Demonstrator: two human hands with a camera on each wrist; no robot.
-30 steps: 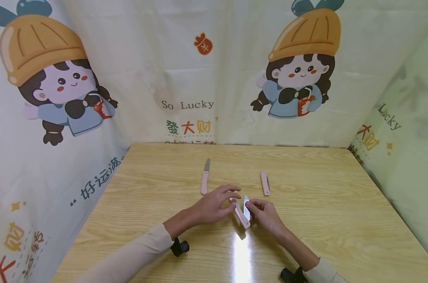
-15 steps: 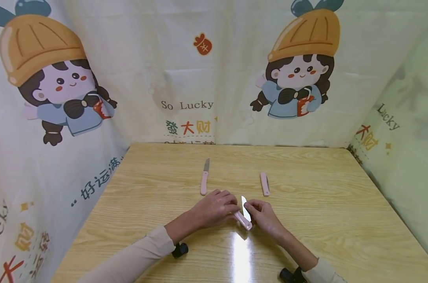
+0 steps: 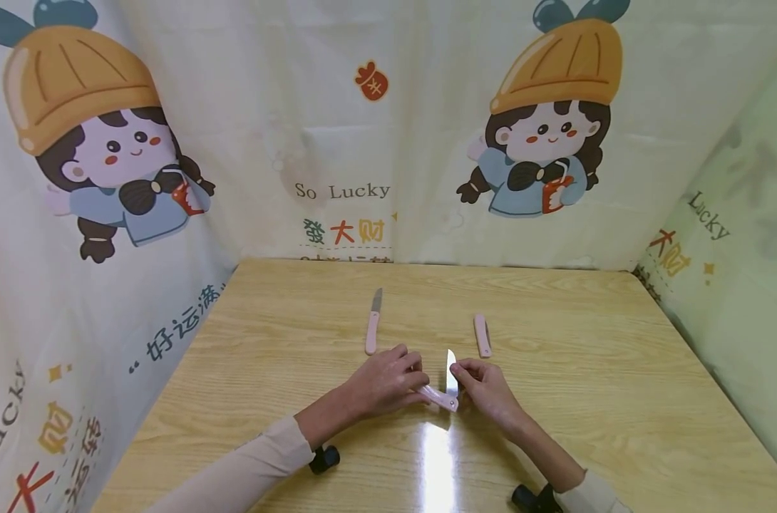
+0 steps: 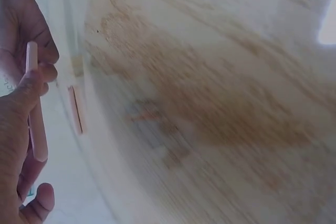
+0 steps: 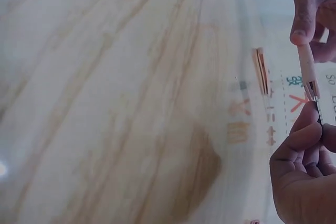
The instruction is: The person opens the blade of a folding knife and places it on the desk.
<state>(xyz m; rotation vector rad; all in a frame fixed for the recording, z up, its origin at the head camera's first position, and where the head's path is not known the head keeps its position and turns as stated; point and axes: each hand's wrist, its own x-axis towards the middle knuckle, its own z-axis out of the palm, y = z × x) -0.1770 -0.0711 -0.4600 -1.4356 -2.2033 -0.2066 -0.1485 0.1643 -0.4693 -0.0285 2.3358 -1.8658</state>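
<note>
Between the two hands is a half-open folding knife with a pink handle (image 3: 438, 397) and a shiny blade (image 3: 451, 372). The left hand (image 3: 385, 383) pinches the handle's far end between thumb and fingers. From the other side, the right hand (image 3: 487, 390) pinches the blade between thumb and fingertips. The left wrist view has the pink handle (image 4: 38, 129) under the left thumb. In the right wrist view the handle (image 5: 306, 66) runs down to the right fingers, which hide most of the blade.
Farther back on the wooden table (image 3: 286, 313) lies an unfolded pink knife (image 3: 372, 328). A folded pink knife (image 3: 482, 336) lies just beyond the right hand. Printed curtains (image 3: 427, 142) hang behind the table and at its sides.
The left hand's fingers, spread around the handle a second ago, have closed on it. The angle between blade and handle has widened, with the handle now lying flatter and the blade nearly upright.
</note>
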